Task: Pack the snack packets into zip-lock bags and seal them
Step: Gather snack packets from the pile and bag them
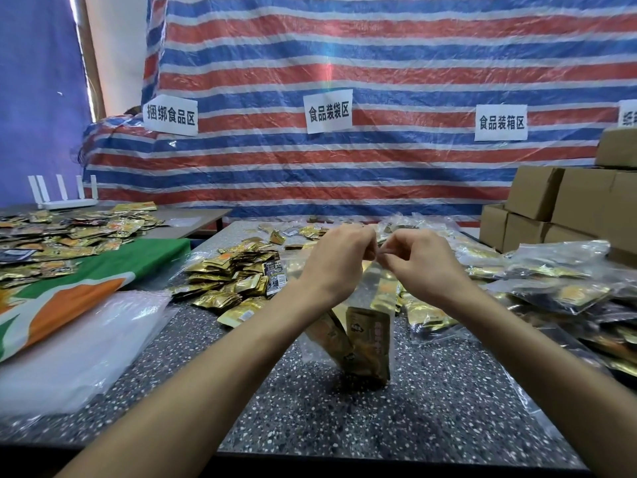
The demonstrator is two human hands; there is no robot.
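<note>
— What sort of place was it?
— A makeshift food-packing workroom; paper signs (329,111) taped to a striped tarpaulin (379,46) read 捆绑食品区, 食品装袋区 and 食品装箱区.
— Bundling, bagging, boxing?
— Yes; loose gold snack packets (231,281) lay heaped on the speckled table (344,426); more covered a second table (193,222) at the left; filled clear bags (558,281) were piled at the right; plain cardboard boxes (582,201) stood stacked beyond them.
</note>
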